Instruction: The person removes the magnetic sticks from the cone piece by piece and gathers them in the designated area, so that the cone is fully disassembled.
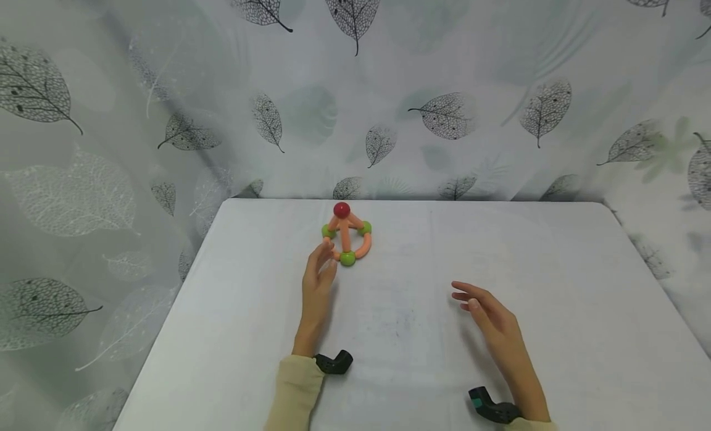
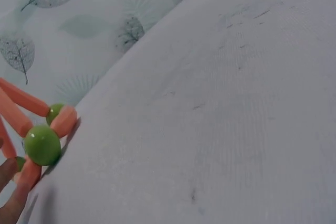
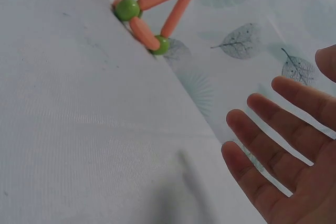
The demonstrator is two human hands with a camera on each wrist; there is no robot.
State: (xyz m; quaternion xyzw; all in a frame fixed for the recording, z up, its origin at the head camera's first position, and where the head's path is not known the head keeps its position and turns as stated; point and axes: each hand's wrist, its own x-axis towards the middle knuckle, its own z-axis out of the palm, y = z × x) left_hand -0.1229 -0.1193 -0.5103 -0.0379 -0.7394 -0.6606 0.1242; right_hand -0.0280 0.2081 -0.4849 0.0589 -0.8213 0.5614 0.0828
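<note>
A small pyramid-shaped toy (image 1: pixel 345 236) made of orange rods and balls stands towards the back of the white table. Its red ball (image 1: pixel 341 210) is at the top, and green balls (image 2: pixel 43 145) join the curved rods at its base. My left hand (image 1: pixel 318 286) is at the toy's near left side, loosely bent, with fingertips overlapping a base rod in the head view. Only its fingertips (image 2: pixel 11 208) show in the left wrist view. Further right, my right hand (image 1: pixel 500 326) hovers over the table, holding nothing, its fingers spread in the right wrist view.
The table (image 1: pixel 411 357) has a white cover with faint marks. A leaf-patterned curtain (image 1: pixel 433 66) hangs behind its back edge and along both sides. Each wrist carries a black camera mount (image 1: pixel 335 362).
</note>
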